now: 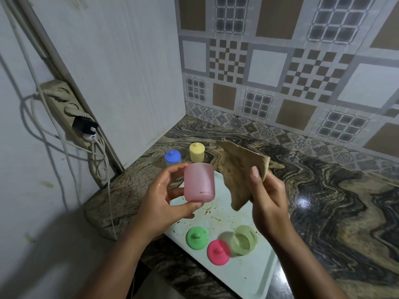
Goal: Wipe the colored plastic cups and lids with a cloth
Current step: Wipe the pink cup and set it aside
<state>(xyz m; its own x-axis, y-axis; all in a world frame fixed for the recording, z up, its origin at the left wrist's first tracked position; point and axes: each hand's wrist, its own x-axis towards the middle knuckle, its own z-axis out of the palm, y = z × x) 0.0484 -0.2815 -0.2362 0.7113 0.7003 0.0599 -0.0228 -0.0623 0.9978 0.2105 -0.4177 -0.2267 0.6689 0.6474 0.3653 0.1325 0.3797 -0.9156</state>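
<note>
My left hand (159,197) grips a translucent pink cup (199,182) in the air above a pale tray (244,277). To its right, my right hand (267,197) holds a stained beige cloth (239,173) that hangs apart from the cup. A green lid (197,237), a pink lid (218,252) and an open pale green cup (244,240) lie on the tray. Farther back on the counter stand a blue lidded cup (172,157) and a yellow lidded cup (196,152).
The marbled counter (334,201) meets a white panel (121,83) on the left and a tiled wall (280,72) behind. A power strip (69,108) with plugs and dangling cables (103,169) hangs at the left. The tray carries dirt specks.
</note>
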